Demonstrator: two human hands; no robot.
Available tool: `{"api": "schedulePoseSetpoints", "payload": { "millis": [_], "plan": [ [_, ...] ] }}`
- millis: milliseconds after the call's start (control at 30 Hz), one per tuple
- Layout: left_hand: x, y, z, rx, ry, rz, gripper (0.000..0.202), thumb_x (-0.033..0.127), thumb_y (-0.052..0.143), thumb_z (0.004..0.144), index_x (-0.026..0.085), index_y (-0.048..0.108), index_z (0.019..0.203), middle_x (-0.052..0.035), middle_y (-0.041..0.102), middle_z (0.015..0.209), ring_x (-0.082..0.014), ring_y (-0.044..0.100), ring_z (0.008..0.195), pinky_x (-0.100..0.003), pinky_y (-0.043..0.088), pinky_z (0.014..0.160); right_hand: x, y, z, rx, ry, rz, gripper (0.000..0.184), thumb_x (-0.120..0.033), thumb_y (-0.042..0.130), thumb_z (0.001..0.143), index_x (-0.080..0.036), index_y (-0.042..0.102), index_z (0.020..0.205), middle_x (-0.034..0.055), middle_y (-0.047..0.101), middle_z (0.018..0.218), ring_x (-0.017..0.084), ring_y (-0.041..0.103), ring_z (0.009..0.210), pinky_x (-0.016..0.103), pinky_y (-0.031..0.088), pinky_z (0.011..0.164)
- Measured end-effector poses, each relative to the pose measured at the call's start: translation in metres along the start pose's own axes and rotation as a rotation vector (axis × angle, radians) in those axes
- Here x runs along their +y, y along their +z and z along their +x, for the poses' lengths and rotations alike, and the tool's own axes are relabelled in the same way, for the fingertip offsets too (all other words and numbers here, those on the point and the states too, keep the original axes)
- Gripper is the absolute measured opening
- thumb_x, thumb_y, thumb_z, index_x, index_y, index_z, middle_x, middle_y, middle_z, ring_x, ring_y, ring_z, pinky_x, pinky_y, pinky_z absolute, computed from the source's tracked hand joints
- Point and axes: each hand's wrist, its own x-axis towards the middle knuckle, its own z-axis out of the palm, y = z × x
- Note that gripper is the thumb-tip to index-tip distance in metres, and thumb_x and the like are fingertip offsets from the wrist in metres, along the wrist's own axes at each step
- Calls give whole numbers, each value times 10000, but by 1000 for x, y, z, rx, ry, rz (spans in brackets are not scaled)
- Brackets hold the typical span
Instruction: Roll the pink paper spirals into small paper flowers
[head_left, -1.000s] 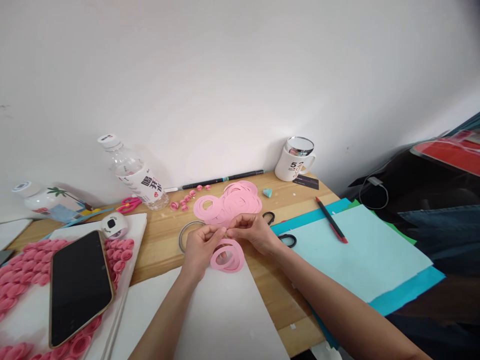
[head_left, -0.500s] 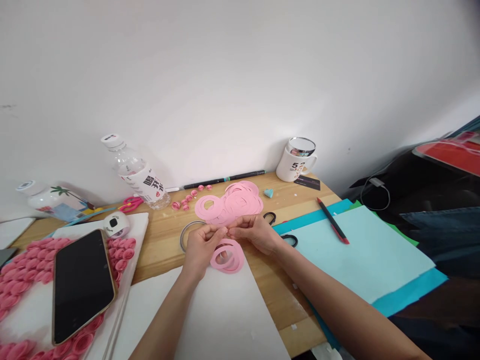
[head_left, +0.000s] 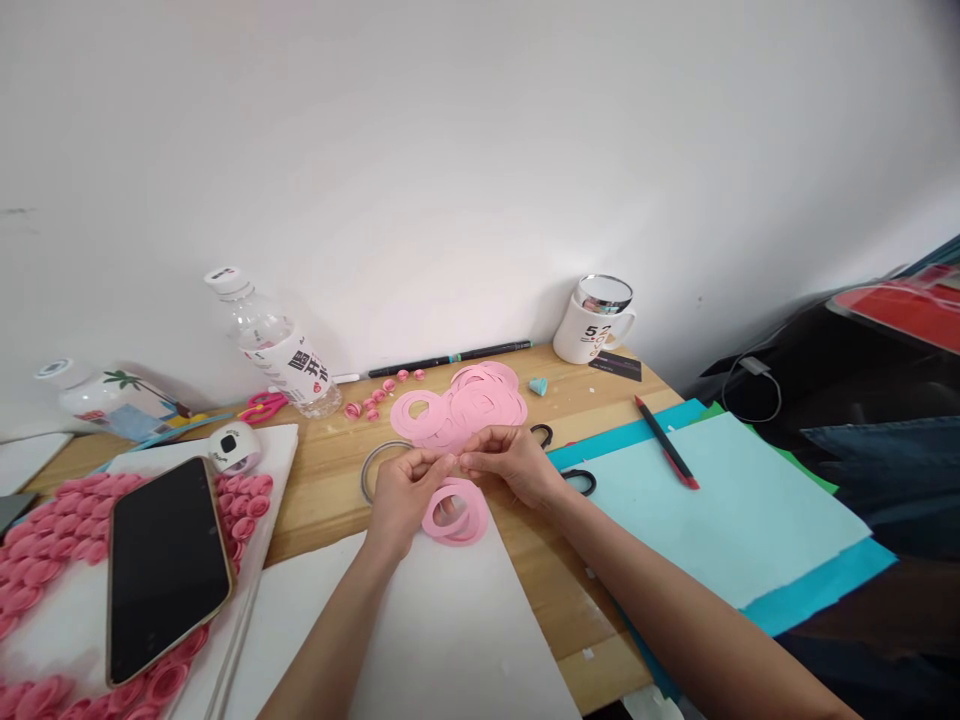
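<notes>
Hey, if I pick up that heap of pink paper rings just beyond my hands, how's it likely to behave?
The pink paper rings will probably feel light and floppy, since they look thin and flat. They may slide apart, as they overlap in a loose heap. The narrow bands could crease or tear if tugged.

Both hands are bare, the left hand (head_left: 396, 500) and the right hand (head_left: 521, 468) alike, with slim fingers (head_left: 416, 462) and narrow, uncovered wrists. The left forearm (head_left: 337, 620) is slender and smooth in outline, bare as far as the lower edge of the view. The right forearm (head_left: 660, 585) is bare too; a longer stretch of it shows, broadening gradually away from the wrist. Nails are too small to make out clearly.
</notes>
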Motion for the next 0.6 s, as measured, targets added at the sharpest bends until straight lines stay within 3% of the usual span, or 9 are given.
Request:
{"api": "schedulePoseSetpoints", "payload": {
  "millis": [300, 600],
  "plan": [
    [1, 0, -1, 1, -10, 8, 240, 370, 670, 660, 137, 641, 712, 8, 592, 473, -91, 483, 363, -189, 381, 370, 2, 0, 1, 17, -49, -1, 157, -250, 794, 553, -157, 688, 621, -12, 649, 575, 85, 552, 544, 237, 450, 597],
    [-2, -1, 2, 3, 8, -30, 245, 342, 682, 658, 127, 663, 774, 9, 604, 480, -98, 493, 368, -191, 382, 361, 3, -4, 2, -53, 5, 28, 179, -269, 763, 606, -158, 717, 738, 32, 703, 742, 129, 614, 698, 288, 463, 734]
  ]
}}
